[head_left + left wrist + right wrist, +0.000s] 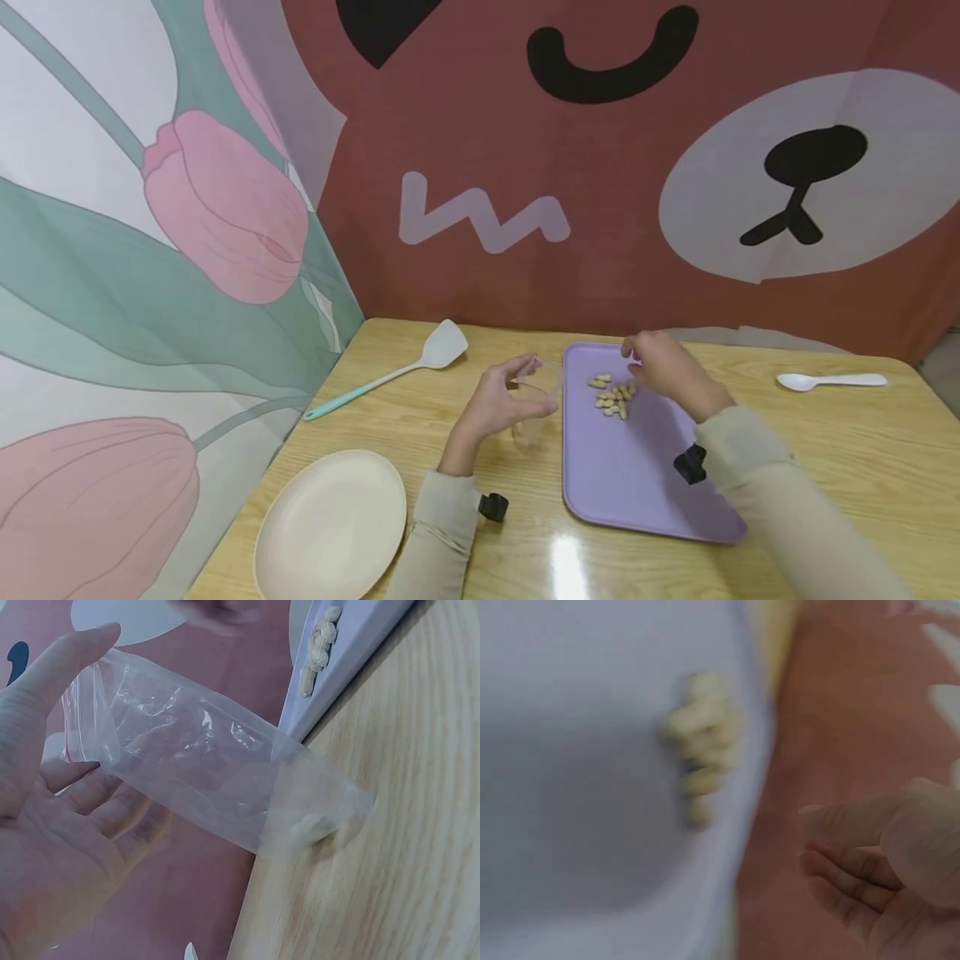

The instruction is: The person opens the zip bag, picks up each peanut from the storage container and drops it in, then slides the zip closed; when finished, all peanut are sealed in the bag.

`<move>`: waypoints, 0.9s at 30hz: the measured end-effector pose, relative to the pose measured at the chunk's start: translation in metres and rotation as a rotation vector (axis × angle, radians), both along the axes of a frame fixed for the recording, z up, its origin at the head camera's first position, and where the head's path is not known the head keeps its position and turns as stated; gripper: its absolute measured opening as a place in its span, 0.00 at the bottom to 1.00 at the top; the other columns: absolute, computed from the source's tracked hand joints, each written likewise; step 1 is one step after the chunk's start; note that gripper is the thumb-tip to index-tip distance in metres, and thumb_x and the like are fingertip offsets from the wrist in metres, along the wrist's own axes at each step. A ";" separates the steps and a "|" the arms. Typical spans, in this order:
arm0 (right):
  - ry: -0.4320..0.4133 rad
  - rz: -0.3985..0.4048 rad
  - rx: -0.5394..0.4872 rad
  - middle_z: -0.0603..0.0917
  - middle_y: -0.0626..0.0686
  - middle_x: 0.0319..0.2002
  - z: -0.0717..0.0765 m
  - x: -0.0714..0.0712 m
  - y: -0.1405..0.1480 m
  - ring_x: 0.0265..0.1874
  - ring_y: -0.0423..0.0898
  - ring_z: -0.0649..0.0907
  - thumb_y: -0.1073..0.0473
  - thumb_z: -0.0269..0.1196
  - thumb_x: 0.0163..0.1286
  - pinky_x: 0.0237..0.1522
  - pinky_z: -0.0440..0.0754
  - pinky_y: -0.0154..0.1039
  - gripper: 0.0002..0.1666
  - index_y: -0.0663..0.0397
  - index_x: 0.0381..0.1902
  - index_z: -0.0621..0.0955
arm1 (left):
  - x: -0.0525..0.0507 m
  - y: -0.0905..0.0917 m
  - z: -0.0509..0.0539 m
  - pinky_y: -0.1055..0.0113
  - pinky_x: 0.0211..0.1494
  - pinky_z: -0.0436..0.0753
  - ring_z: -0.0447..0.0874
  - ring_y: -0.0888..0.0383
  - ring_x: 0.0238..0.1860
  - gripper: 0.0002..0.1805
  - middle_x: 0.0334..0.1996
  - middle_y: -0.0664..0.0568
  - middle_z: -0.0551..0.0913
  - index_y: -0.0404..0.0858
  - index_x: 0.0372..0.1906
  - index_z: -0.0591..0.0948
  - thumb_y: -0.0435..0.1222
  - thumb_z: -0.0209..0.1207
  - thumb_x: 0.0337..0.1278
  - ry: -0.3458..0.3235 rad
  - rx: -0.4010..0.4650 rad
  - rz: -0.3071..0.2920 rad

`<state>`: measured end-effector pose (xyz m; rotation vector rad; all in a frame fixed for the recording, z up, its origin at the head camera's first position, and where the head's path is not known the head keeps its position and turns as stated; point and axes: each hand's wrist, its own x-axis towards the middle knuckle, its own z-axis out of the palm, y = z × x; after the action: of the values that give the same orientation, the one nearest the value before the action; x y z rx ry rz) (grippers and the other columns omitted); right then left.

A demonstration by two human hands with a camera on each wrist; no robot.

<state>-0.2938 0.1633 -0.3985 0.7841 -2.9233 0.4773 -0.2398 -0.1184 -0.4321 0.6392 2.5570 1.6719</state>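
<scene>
My left hand (495, 404) holds a clear zip-lock bag (195, 742) by its mouth, thumb on one side and fingers on the other. The bag hangs down at a slant beside the tray, and a pale peanut (311, 829) shows blurred through its lower end. Over the far part of the purple tray (637, 492) is my right hand (671, 375), its fingers loosely bent. In the right wrist view nothing shows between that thumb and those fingers (847, 881). A small heap of peanuts in shells (615, 398) lies on the tray, left of the right hand.
A cream plate (330, 525) sits at the near left of the wooden table (840, 467). Behind it lies a white spatula (444, 344) with a mint handle. A white spoon (825, 381) lies at the right. Printed cloth (480, 283) hangs along the table's back edge.
</scene>
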 end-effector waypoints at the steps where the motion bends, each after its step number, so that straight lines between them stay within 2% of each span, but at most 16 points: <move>1: -0.019 0.010 0.011 0.84 0.63 0.38 -0.007 -0.003 0.003 0.39 0.59 0.83 0.74 0.69 0.58 0.41 0.82 0.54 0.11 0.70 0.41 0.84 | 0.000 0.000 0.000 0.51 0.64 0.73 0.72 0.56 0.65 0.47 0.65 0.47 0.76 0.35 0.73 0.66 0.43 0.75 0.48 0.000 -0.002 -0.001; 5: -0.071 0.049 -0.005 0.84 0.64 0.40 -0.033 -0.010 0.009 0.43 0.61 0.83 0.80 0.66 0.54 0.46 0.81 0.55 0.14 0.69 0.40 0.85 | 0.000 -0.001 0.001 0.54 0.63 0.73 0.73 0.53 0.64 0.48 0.65 0.46 0.76 0.35 0.73 0.66 0.44 0.75 0.48 -0.001 -0.007 -0.002; 10: -0.072 0.080 -0.036 0.84 0.56 0.31 -0.051 -0.013 0.011 0.36 0.54 0.82 0.81 0.60 0.52 0.42 0.81 0.53 0.13 0.65 0.31 0.86 | -0.001 -0.002 -0.001 0.55 0.63 0.73 0.73 0.49 0.64 0.48 0.64 0.47 0.77 0.36 0.73 0.66 0.44 0.75 0.48 -0.005 0.003 -0.001; 12: -0.076 0.067 -0.036 0.84 0.55 0.30 -0.054 -0.014 0.010 0.35 0.53 0.82 0.80 0.60 0.53 0.42 0.81 0.53 0.12 0.64 0.30 0.86 | -0.001 -0.002 -0.001 0.53 0.63 0.73 0.73 0.48 0.64 0.47 0.64 0.48 0.77 0.36 0.73 0.66 0.44 0.75 0.48 -0.005 0.008 -0.001; 16: -0.085 0.027 -0.012 0.86 0.58 0.34 -0.058 -0.016 0.011 0.38 0.56 0.84 0.77 0.60 0.57 0.44 0.81 0.55 0.10 0.67 0.33 0.86 | -0.002 -0.003 -0.001 0.51 0.64 0.72 0.73 0.46 0.64 0.47 0.64 0.48 0.77 0.36 0.73 0.66 0.43 0.75 0.49 -0.006 0.019 -0.002; 22: -0.091 0.007 -0.005 0.84 0.55 0.30 -0.060 -0.018 0.014 0.28 0.47 0.78 0.74 0.61 0.62 0.34 0.79 0.48 0.07 0.64 0.30 0.85 | -0.002 -0.003 -0.001 0.52 0.64 0.73 0.73 0.47 0.64 0.47 0.64 0.48 0.77 0.36 0.74 0.66 0.43 0.75 0.49 -0.005 0.016 -0.007; 27: -0.077 0.026 -0.025 0.83 0.53 0.27 -0.061 -0.017 0.015 0.26 0.46 0.76 0.74 0.63 0.62 0.31 0.78 0.47 0.07 0.62 0.27 0.84 | -0.001 -0.003 -0.001 0.53 0.63 0.73 0.73 0.48 0.64 0.47 0.64 0.51 0.77 0.37 0.74 0.66 0.44 0.74 0.49 -0.008 0.015 -0.002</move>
<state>-0.3103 0.1788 -0.4592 0.8197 -2.9746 0.5576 -0.2411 -0.1216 -0.4334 0.6337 2.5400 1.6906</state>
